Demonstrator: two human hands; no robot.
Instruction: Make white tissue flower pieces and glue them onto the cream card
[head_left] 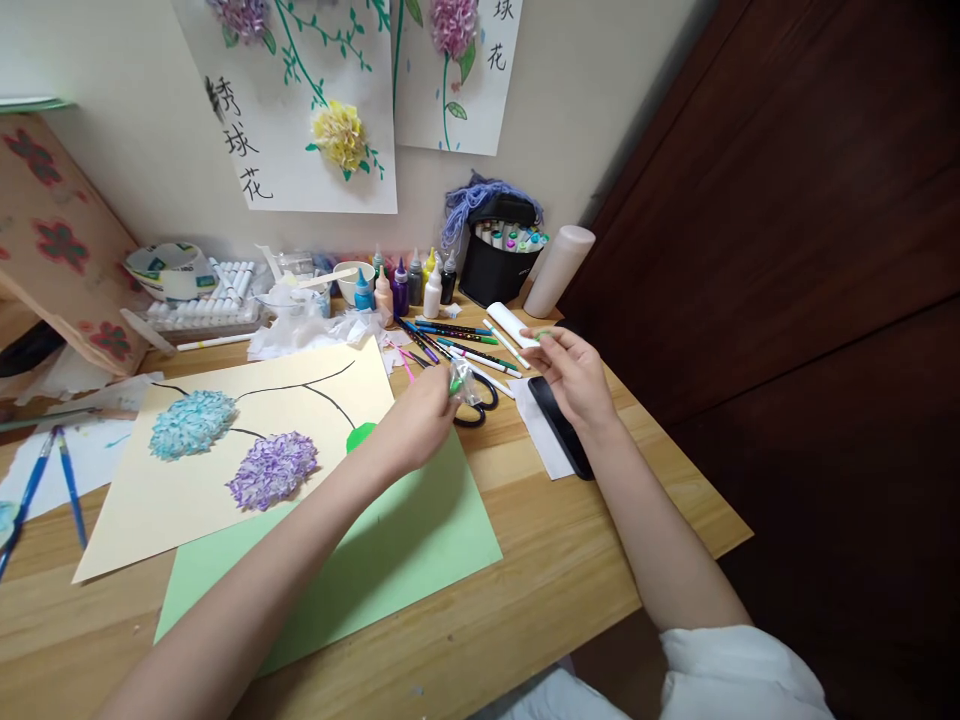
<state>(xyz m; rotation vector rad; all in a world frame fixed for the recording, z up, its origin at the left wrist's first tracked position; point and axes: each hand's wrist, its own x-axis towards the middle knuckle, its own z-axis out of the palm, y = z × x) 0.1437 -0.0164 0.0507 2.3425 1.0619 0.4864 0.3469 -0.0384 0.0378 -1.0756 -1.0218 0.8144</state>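
My left hand (429,412) is closed on a small clear plastic bag (469,384) with something green in it, above the black-handled scissors (489,392). To its right, my right hand (576,378) pinches a small green piece (541,338) between thumb and fingertips, over the table beside a black phone (559,425). Under my left forearm lies a cream sheet (150,525) with drawn black stems, a blue paper-flake flower (193,424), a purple one (273,469) and a bright green shape (361,436), partly hidden by my arm. A light green sheet (420,540) lies partly beneath it.
Several pens (457,340), a white cylinder (510,324), small paint bottles (433,292) and a black marker case (499,265) stand or lie toward the wall. A pale bottle (561,270) is at the back right. Paintbrushes (71,490) lie at left.
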